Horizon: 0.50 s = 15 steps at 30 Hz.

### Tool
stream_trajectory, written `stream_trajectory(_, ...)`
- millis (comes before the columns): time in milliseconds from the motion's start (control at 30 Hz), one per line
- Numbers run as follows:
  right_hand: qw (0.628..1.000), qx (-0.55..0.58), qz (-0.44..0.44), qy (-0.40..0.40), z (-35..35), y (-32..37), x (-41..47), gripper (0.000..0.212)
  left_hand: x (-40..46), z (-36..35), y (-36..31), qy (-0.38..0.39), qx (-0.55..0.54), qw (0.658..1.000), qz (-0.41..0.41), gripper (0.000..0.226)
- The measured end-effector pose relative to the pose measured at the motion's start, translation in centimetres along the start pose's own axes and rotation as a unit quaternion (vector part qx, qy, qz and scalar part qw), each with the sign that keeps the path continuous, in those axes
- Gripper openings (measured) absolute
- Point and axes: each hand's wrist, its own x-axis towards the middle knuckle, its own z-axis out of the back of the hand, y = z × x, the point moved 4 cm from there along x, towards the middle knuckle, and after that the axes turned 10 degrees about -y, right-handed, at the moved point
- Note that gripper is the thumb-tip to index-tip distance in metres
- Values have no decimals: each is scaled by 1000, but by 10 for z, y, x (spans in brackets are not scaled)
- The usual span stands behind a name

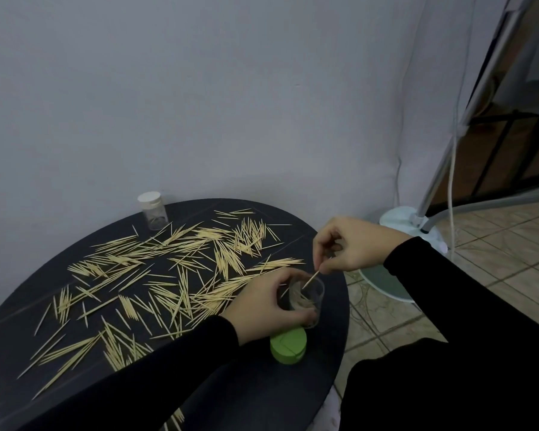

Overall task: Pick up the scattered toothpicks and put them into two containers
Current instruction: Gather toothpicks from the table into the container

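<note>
Plainly, two clear plastic containers show: the left hand [262, 306] clasps the open jar [305, 301], the right hand [349, 244] pinches one wooden toothpick [311, 279] over its mouth, a white-capped jar [153, 211] stands behind uncountably many pale scattered toothpicks [168, 275] on the dark round bench [262, 384], one green lid [288, 345] nearby.

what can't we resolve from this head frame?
- Fill level of the clear container: head view, left hand wraps its near side.
- Contents of the far white-lidded jar: too small and dim.
- Toothpick count: overlapping, blurred piles.
- Near table edge: cut off by the frame bottom and hidden by sleeves.
- Whether the right hand holds more than the one toothpick: fingers cover it.
</note>
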Motion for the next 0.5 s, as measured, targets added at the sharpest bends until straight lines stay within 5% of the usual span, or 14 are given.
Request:
stream_trajectory(167, 999, -31, 9, 8, -16, 8, 9, 11, 4, 8, 5, -12, -21, 1000, 17, 56)
stream_trajectory(333, 997, -9, 1, -71, -15, 5, 24, 15, 11, 21, 13, 80, -3, 995, 51, 83)
stream_trajectory(400, 992, -45, -17, -114, -17, -4, 35, 17, 15, 33, 17, 100, 31, 993, 59, 73)
stream_trajectory(500, 987, -133, -45, -79, -32, -24, 50, 26, 17, 39, 28, 82, 139, 985, 62, 55)
